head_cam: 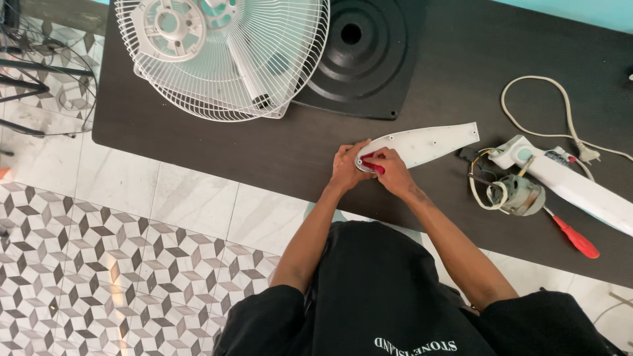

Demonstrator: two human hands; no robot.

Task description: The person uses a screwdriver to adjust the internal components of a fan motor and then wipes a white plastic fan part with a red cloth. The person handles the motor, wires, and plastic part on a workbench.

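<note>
Home repair corner, dark table (198,148) on patterned floor tiles (99,264), fan grilles (224,59), motor (521,194), screwdriver (573,238)

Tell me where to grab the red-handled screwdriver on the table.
Take the red-handled screwdriver by its handle, coming from the table's near edge on the right. The handle lies flat and clear, while the shaft runs up-left toward the fan motor and its wires.

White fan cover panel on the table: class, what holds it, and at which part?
Both hands, left hand and right hand, grip the white cover panel at its rounded near end.
</note>
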